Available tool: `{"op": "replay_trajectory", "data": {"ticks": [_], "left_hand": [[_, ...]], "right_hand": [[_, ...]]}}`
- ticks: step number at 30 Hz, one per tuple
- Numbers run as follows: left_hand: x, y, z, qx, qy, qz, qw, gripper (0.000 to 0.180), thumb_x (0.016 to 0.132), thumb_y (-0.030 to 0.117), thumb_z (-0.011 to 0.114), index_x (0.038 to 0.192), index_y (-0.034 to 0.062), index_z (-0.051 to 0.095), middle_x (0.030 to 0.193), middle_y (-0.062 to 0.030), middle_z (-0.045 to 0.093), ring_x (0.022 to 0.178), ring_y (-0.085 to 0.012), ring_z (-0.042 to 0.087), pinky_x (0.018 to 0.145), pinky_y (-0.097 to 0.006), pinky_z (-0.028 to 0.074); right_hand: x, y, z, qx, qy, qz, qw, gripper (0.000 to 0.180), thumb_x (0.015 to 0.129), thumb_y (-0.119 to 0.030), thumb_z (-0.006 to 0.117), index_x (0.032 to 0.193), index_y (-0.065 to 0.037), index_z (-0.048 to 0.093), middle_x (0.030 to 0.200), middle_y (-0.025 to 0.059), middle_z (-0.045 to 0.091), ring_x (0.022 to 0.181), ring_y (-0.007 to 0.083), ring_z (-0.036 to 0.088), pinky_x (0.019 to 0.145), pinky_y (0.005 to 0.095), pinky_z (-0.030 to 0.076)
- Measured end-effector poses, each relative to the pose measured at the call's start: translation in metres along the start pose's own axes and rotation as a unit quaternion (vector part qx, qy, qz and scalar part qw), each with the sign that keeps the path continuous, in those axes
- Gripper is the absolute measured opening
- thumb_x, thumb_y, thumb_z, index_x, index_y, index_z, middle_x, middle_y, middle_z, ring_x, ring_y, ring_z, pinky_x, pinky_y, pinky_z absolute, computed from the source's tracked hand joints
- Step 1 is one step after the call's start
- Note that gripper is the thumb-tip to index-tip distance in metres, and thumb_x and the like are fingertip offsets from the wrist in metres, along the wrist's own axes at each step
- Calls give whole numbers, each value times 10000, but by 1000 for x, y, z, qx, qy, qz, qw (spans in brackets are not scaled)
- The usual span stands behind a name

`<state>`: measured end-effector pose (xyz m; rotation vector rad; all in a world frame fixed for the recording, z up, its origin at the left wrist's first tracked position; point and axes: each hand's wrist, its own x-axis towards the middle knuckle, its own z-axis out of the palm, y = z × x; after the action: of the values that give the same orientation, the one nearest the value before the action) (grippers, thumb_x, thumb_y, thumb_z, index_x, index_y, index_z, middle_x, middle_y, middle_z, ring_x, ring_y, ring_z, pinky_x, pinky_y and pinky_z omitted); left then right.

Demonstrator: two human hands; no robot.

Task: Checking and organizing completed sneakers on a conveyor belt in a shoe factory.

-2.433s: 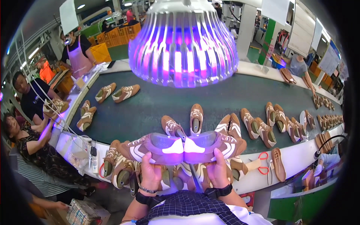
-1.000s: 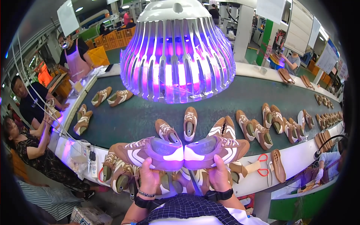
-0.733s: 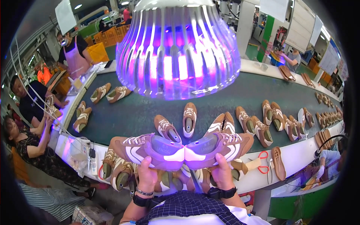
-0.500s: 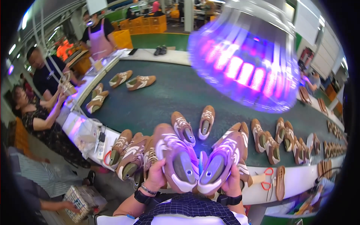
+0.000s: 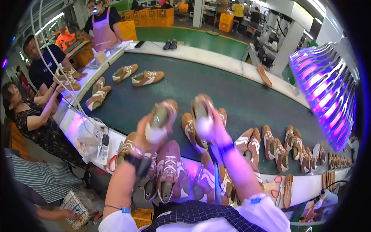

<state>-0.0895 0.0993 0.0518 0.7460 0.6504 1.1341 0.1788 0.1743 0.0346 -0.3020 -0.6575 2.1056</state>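
My left hand (image 5: pixel 143 133) is closed on the heel of a brown and white sneaker (image 5: pixel 167 112), lifted over the dark green belt (image 5: pixel 247 104). My right hand (image 5: pixel 219 129) grips a second such sneaker (image 5: pixel 202 108), also raised toe-forward and a little blurred. Under the right-hand shoe, another sneaker (image 5: pixel 189 129) rests on the belt. Just in front of me, below my wrists, a laced sneaker (image 5: pixel 169 170) stands among several more along the near white ledge.
A lamp (image 5: pixel 324 92) glowing purple hangs at the right. Red-handled scissors (image 5: pixel 276 187) and a brown sole (image 5: pixel 288 191) lie on the near ledge. Rows of sneakers (image 5: pixel 275 149) line the belt's right side. Co-workers stand left; one holds a shoe (image 5: pixel 68 79).
Both hands have moved forward and up, away from me, each with a sneaker. The lamp now appears farther right as the view has shifted.
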Motion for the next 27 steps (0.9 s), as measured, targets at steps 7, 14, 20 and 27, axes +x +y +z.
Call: {"op": "replay_trajectory", "data": {"ticks": [7, 14, 20, 27], "left_hand": [[-5, -7, -92, -100, 385, 36, 917, 652, 859, 321, 526, 1315, -70, 272, 1269, -258, 412, 1215, -371, 393, 974, -542, 347], [-118, -39, -11, -154, 227, 35, 961, 400, 861, 255, 450, 1136, -37, 462, 1052, -186, 568, 964, -273, 562, 879, -424, 459], [-114, -60, 35, -121, 180, 7, 976, 407, 844, 245, 479, 1131, -43, 457, 1042, -198, 571, 961, -267, 569, 862, -402, 467], [-101, -78, 42, -99, 137, -7, 986, 309, 866, 162, 505, 1115, -15, 464, 1036, -182, 581, 941, -246, 581, 840, -379, 477]], "right_hand": [[78, 29, -69, -410, 347, -2, 844, 363, 920, -298, 369, 1092, -18, 523, 812, 172, 613, 685, 286, 629, 595, 405, 530], [-18, 40, -44, -648, 337, 87, 677, 289, 876, -242, 474, 1075, -80, 607, 727, 179, 638, 693, 315, 636, 641, 391, 501], [14, 50, -111, -795, 221, 164, 541, 636, 679, -401, 709, 1088, 58, 547, 920, 212, 628, 871, 308, 625, 760, 350, 491], [15, 45, -131, -538, 173, 184, 804, 593, 643, -288, 743, 1062, 90, 560, 941, 140, 633, 819, 217, 626, 728, 310, 497]]}}
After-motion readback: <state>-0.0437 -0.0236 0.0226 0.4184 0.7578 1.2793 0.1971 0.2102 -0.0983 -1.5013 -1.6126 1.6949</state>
